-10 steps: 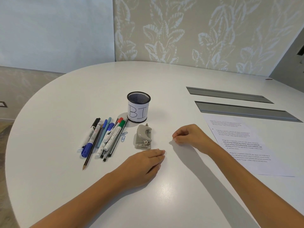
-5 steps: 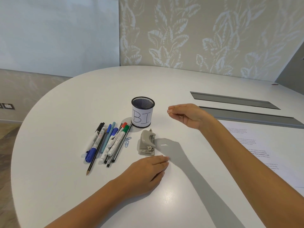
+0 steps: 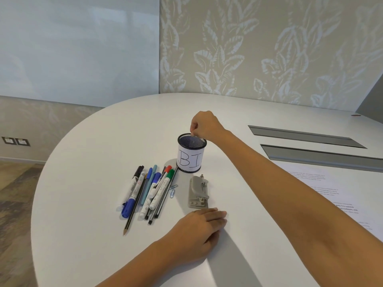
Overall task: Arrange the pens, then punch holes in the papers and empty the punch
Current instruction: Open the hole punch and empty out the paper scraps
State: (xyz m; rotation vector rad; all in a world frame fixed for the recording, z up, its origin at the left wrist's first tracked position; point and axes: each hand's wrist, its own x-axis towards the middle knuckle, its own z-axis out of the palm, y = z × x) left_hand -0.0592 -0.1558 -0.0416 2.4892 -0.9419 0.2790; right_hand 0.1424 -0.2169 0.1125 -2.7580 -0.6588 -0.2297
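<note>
A black mesh pen cup (image 3: pixel 191 158) with a white "BI" label stands mid-table. My right hand (image 3: pixel 204 125) hovers over its rim, fingertips pinched together pointing down; whatever they pinch is too small to make out. Left of the cup lies a bundle of pens and markers (image 3: pixel 149 191) with a pencil (image 3: pixel 132 212) among them. A grey hole punch (image 3: pixel 198 191) lies just in front of the cup. My left hand (image 3: pixel 199 230) rests flat on the table right below the punch. Printed papers (image 3: pixel 331 193) lie at the right, partly hidden by my right forearm.
Two blue paper clips (image 3: pixel 173 190) lie between the pens and the punch. Two grey cable slots (image 3: pixel 306 136) are set into the white table (image 3: pixel 83 204) at the far right. The table's rounded edge curves along the left; floor lies beyond it.
My right hand rose from the table beside the punch and moved up and left until it hung over the cup, fingertips still pinched. My left hand stayed put.
</note>
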